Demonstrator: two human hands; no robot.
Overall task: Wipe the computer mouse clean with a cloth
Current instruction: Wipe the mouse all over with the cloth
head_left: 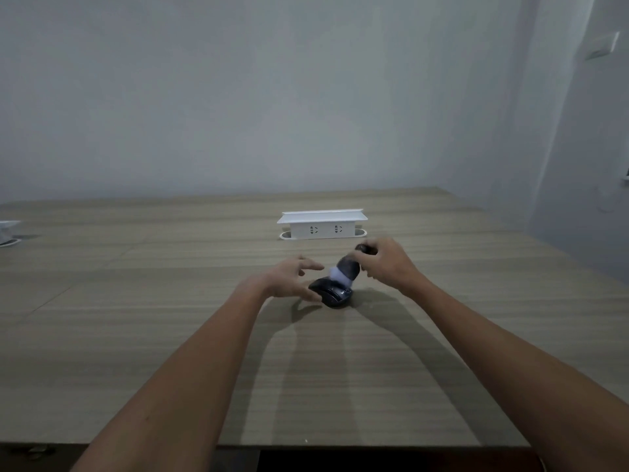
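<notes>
The wiping itself appears to be in hand. The right hand (386,264) is closed around the upper end of a dark cloth (347,270), which hangs down and toward the left from that grip, with a paler blurred patch at its lower end. That lower end meets the top of the mouse (332,294), which sits on the table (170,335) just below and left of the right hand's hold. The blur on the cloth suggests it is moving across the shell, though one picture cannot settle that.

The left hand (292,279) is beside the mouse on its left. Its thumb looks to rest against the mouse's left edge, while the fingers are spread and lifted, reaching toward the cloth without closing on anything. It seems to steady the mouse rather than hold it; whether the thumb truly touches is hard to tell.

The next move, as I judge it, calls for the left hand to brace or lift the mouse firmly so the cloth can reach the sides and underside, with light pressure so the mouse does not skid away from the grip.

Counted: one mouse, one cloth, two hands. Beyond the right hand, farther from the person, stands one white socket box (322,224) with two outlets showing.
</notes>
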